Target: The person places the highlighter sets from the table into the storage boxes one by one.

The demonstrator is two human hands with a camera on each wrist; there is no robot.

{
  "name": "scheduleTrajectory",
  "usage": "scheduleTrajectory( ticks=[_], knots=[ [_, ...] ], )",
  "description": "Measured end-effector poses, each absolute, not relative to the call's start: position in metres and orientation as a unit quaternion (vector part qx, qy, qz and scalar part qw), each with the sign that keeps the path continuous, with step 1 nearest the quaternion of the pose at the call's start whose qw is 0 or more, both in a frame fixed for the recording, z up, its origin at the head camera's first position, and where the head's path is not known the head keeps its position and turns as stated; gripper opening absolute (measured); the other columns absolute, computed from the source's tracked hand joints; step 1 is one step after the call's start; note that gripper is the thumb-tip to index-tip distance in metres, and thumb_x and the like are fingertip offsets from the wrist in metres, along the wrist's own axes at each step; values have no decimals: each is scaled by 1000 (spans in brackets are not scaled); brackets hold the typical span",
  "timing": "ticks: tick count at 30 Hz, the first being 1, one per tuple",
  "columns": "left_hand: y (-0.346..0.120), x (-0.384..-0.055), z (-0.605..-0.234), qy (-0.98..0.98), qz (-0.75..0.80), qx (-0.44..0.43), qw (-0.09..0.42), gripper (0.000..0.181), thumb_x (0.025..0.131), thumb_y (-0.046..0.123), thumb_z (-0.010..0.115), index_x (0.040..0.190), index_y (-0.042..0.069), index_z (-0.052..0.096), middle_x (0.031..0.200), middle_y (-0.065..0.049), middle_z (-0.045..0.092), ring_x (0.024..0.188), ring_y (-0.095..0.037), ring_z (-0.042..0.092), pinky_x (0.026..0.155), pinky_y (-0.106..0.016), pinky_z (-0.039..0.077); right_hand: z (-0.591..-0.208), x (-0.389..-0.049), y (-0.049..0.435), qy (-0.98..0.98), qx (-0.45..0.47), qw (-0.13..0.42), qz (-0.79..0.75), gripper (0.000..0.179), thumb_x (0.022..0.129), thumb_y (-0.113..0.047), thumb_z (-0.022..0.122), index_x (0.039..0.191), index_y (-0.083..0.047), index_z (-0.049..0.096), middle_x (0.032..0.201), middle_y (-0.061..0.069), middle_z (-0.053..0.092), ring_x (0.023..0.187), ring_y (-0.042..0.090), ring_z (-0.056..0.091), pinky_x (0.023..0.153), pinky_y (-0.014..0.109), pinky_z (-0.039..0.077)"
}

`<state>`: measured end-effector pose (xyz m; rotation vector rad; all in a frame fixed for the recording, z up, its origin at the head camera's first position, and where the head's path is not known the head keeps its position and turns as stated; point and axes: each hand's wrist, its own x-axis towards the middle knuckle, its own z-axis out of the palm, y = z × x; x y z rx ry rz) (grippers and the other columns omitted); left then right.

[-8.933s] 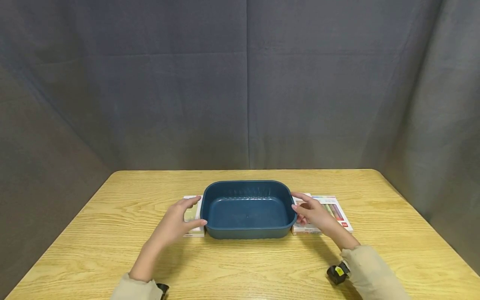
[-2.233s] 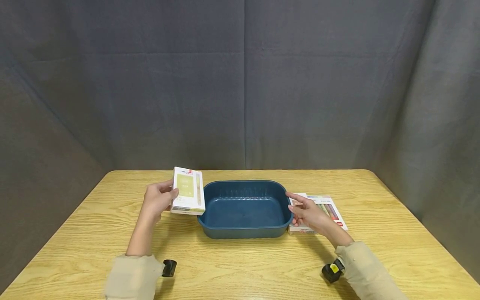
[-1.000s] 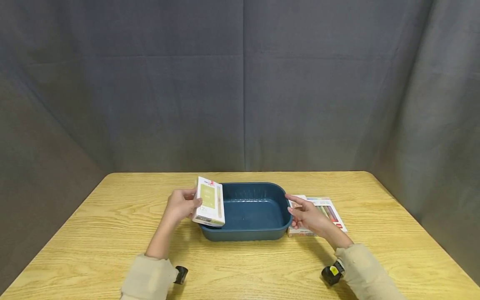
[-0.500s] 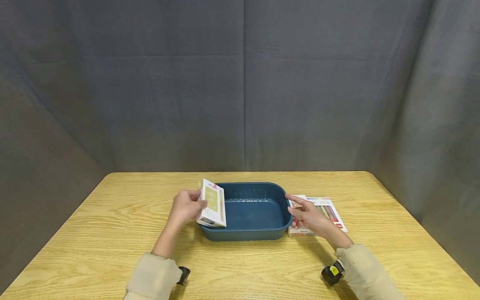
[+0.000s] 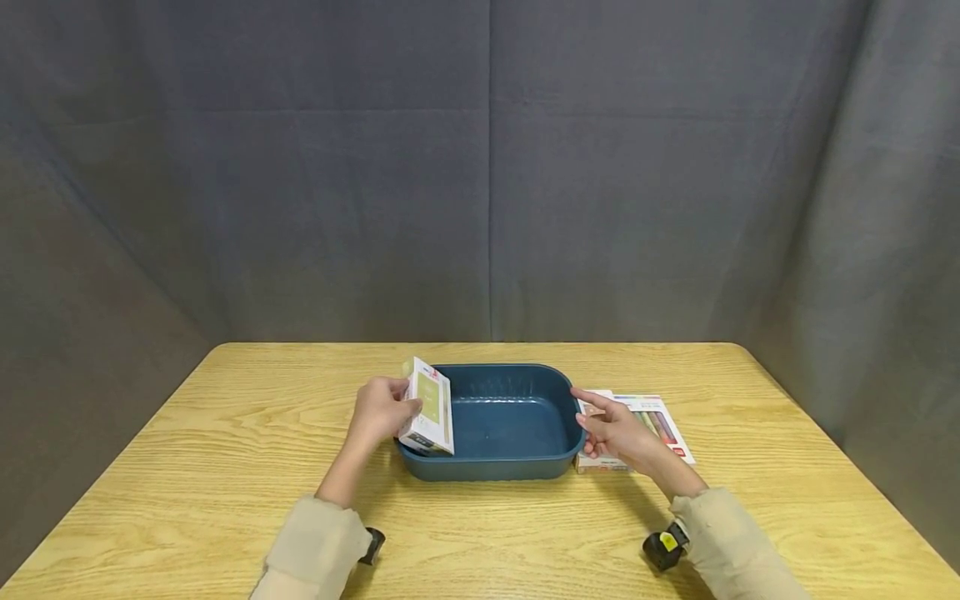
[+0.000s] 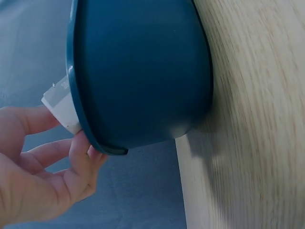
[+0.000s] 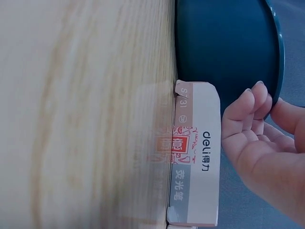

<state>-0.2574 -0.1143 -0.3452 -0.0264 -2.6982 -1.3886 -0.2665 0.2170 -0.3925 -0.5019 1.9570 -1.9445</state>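
**deskfan:** so what is this place, a lab?
**me:** more like a filming booth tbh. grey cloth (image 5: 360, 183) hung behind and both sides of my wood-grain table (image 5: 480, 533), small black camera (image 5: 660, 551) by my right sleeve (image 5: 735, 546).

The tub (image 5: 491, 470) looks like smooth moulded plastic with a soft gloss and bright glints along its inner wall, while the green box (image 5: 434, 408) and the deli box (image 7: 204, 152) seem to be smooth printed card. The table (image 5: 510, 533) has a wood-grain top with a slight sheen; the curtain (image 5: 360, 183) is matt, faintly creased cloth, and the sleeves (image 5: 735, 542) are matt, wrinkled fabric.
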Motion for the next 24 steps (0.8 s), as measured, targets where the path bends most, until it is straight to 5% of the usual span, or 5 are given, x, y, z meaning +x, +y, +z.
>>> scheduleTrajectory(
  ticks=[18,24],
  knots=[
    [-100,-263,-350,-924,-379,-14,54,40,77,6,64,111,-14,56,95,-23,61,69,-20,61,50,-24,47,-390,-266,214,702,-132,176,-678,53,95,-3,39,142,1,14,66,5,50,53,12,52,53,23,44],
    [-96,-263,-350,-932,-359,-10,52,32,78,8,64,103,-12,61,83,-17,62,63,-18,59,49,-24,45,-389,-266,214,701,-130,178,-678,53,95,-3,38,142,1,14,66,5,50,53,11,52,53,22,45]
  ],
)
